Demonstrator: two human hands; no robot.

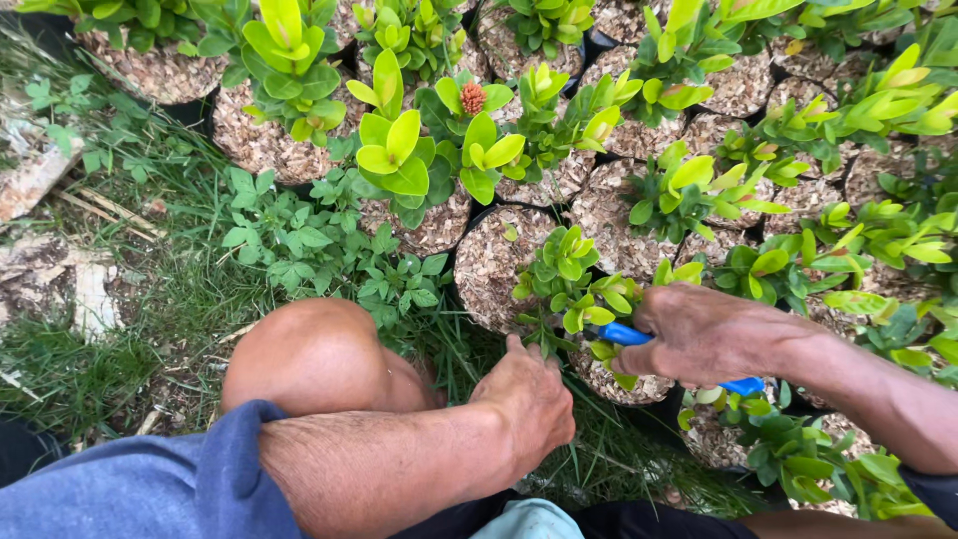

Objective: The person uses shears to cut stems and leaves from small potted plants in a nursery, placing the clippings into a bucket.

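My right hand [704,334] is closed around a tool with blue handles [624,334], its working end hidden among the leaves of a small green plant [574,284]. That plant grows in a black pot filled with wood-chip mulch [489,265]. My left hand [529,399] is closed at the base of the same plant, its fingers curled down into the stems; what it grips is hidden. My bare knee [309,359] sits left of the left hand, beside the pot.
Many black pots of green-leaved plants in mulch [619,215] fill the top and right. One plant carries an orange bud [472,97]. Grass and weeds [289,240] cover the ground at left, with pale debris [90,294] near the left edge.
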